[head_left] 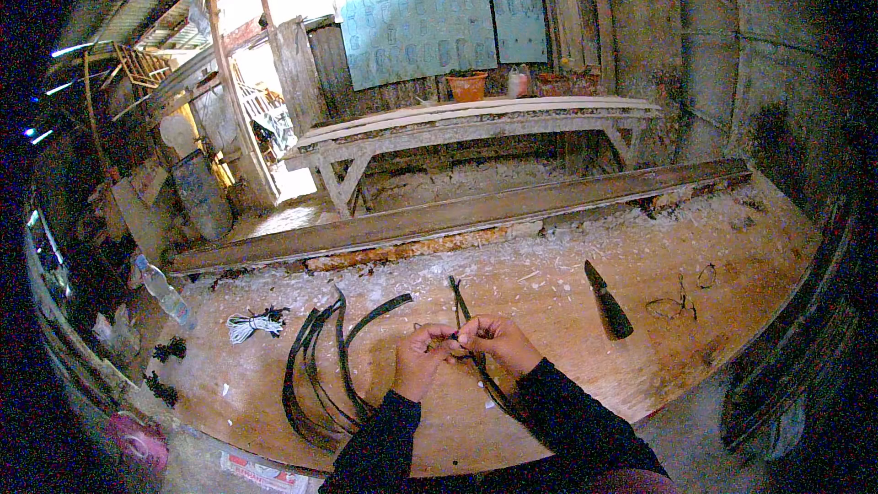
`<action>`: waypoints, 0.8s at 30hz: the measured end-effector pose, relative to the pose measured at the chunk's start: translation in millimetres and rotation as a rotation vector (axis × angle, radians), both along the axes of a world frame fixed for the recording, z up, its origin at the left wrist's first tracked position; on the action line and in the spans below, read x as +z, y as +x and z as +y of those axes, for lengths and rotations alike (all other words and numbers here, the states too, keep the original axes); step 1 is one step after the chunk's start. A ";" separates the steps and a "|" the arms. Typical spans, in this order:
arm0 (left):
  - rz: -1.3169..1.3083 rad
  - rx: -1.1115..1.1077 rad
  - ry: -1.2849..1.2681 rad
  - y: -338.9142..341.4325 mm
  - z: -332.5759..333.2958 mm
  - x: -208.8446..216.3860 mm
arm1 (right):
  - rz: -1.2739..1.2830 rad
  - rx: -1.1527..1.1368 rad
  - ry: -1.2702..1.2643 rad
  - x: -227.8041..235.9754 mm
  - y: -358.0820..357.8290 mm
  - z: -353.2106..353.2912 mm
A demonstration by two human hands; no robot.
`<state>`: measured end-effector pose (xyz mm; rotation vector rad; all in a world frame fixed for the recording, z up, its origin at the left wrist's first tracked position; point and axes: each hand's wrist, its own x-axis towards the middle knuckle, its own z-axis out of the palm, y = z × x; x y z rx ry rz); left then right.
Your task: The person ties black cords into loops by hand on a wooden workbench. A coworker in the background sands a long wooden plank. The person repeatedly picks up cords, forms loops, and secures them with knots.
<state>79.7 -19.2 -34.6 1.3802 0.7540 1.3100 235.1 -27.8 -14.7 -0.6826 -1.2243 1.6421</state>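
Over the middle of the wooden tabletop, my left hand (pixel 418 361) and my right hand (pixel 498 344) meet with fingers pinched. Between the fingertips is a small dark piece (pixel 454 337), too small to name. A narrow dark strip (pixel 495 391) runs beneath my right hand, with its split far end sticking out beyond the fingers. Left of my left hand lie several long black flexible strips (pixel 315 338), curved and partly hidden by my left sleeve. A dark, tapered, cone-like piece (pixel 609 303) rests to the right of my hands.
Thin wire loops (pixel 672 307) lie at the right. On the left are a white-and-black cord bundle (pixel 257 325), small dark clumps (pixel 162 388) and a plastic bottle (pixel 165 290). A long raised board (pixel 476 213) borders the far edge; a bench (pixel 476 119) stands beyond.
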 end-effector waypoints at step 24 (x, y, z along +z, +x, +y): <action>0.006 -0.165 -0.090 -11.7 3.4 8.2 | 0.049 0.053 0.081 3.6 -2.8 -1.9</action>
